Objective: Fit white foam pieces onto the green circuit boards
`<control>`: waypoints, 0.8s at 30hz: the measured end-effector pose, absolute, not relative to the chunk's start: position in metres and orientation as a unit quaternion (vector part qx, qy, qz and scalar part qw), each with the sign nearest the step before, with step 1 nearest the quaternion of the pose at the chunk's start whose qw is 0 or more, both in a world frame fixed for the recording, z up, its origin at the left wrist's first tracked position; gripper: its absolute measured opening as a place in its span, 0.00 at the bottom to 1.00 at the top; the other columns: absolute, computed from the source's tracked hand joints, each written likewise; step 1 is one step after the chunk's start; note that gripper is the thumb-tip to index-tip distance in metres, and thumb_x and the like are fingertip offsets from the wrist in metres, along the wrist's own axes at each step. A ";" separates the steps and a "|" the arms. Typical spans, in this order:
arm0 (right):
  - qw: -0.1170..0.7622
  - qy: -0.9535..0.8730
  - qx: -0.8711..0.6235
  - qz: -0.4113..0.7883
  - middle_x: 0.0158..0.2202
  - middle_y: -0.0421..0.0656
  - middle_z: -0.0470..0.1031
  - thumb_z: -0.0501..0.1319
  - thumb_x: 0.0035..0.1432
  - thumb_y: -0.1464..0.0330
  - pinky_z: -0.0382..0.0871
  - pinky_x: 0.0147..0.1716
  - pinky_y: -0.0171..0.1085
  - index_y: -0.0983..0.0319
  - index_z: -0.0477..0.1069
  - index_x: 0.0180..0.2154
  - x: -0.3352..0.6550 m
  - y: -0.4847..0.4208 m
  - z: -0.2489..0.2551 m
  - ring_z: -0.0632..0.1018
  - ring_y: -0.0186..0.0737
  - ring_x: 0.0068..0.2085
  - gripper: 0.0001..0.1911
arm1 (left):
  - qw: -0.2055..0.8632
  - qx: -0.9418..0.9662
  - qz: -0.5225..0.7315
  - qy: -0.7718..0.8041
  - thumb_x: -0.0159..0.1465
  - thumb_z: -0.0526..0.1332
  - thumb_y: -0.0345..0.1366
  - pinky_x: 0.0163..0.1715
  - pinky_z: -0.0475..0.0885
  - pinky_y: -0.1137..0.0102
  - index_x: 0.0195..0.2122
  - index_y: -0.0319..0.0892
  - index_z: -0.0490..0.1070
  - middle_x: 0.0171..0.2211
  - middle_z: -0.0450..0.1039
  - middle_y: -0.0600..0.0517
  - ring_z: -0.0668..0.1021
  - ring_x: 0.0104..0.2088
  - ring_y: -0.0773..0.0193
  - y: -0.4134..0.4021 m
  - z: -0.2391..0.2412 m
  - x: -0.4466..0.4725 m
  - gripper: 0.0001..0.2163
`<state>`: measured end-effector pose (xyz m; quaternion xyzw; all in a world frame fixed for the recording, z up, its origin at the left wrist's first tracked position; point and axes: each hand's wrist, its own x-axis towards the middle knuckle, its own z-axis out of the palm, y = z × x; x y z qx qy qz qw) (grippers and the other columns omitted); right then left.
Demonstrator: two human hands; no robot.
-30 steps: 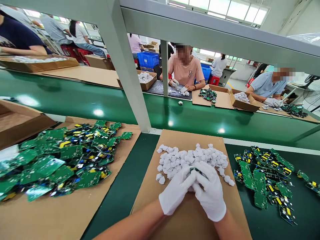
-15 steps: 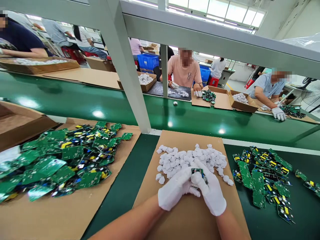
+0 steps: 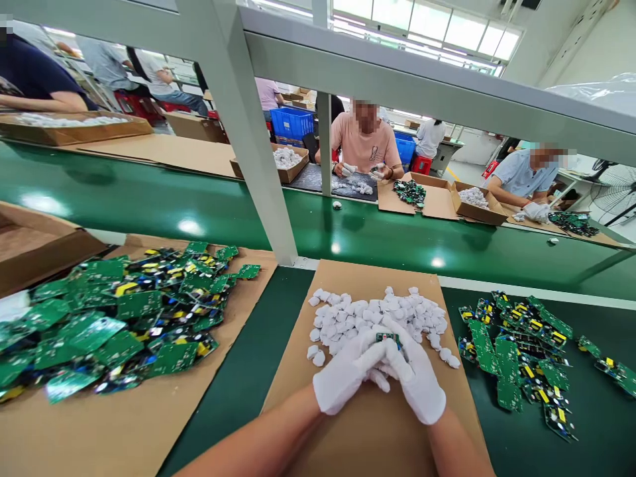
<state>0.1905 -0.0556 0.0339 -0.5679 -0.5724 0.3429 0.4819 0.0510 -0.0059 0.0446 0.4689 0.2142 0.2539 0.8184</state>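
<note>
- Cardboard sheet (image 3: 348, 437), flat, brown and four-sided, lies on the dark green bench (image 3: 243, 358) in front of the person.
- Across the sheet's far half spreads a loose heap of small, rounded white lumps (image 3: 358, 318), with strays near its left and right edges; their material cannot be told.
- Above the sheet, at the heap's near side, the left hand (image 3: 345, 374) and the right hand (image 3: 420, 374), each in a white fabric glove, are close together with fingers curled inward, pinching a small green circuit board (image 3: 387, 338) between them.
- That board is over the sheet's middle, partly covered by the fingers.
- Left of the sheet, a wide pile of green circuit boards with yellow, black and blue parts (image 3: 139, 305) lies on a larger brown cardboard piece (image 3: 124, 424).
- Right of the sheet, a smaller cluster of similar green boards (image 3: 507, 371) lies directly on the bench.
- Beyond the sheet, past a glossy green strip (image 3: 372, 232), is a co-worker in a pink T-shirt (image 3: 365, 142).
</note>
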 end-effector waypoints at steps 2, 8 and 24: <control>0.470 -0.570 -0.594 0.319 0.44 0.44 0.76 0.53 0.62 0.54 0.70 0.48 0.46 0.56 0.64 0.57 0.189 -0.056 0.030 0.74 0.47 0.49 0.25 | 0.811 0.484 0.249 0.215 0.62 0.57 0.47 0.25 0.70 0.75 0.36 0.38 0.69 0.29 0.74 0.46 0.76 0.30 0.64 -0.005 0.046 0.051 0.15; 0.490 -0.537 -0.585 0.359 0.45 0.46 0.75 0.49 0.62 0.51 0.73 0.46 0.45 0.58 0.65 0.56 0.190 -0.055 0.026 0.75 0.47 0.48 0.27 | 0.863 0.404 0.246 0.178 0.59 0.62 0.43 0.31 0.72 0.73 0.41 0.39 0.67 0.39 0.73 0.44 0.77 0.37 0.61 -0.005 0.042 0.052 0.15; 0.450 -0.590 -0.568 0.356 0.45 0.45 0.75 0.58 0.57 0.56 0.74 0.43 0.39 0.59 0.65 0.53 0.191 -0.056 0.036 0.77 0.45 0.44 0.24 | 0.882 0.360 0.258 0.164 0.61 0.60 0.43 0.31 0.72 0.71 0.36 0.38 0.67 0.27 0.70 0.51 0.76 0.28 0.67 -0.005 0.036 0.052 0.12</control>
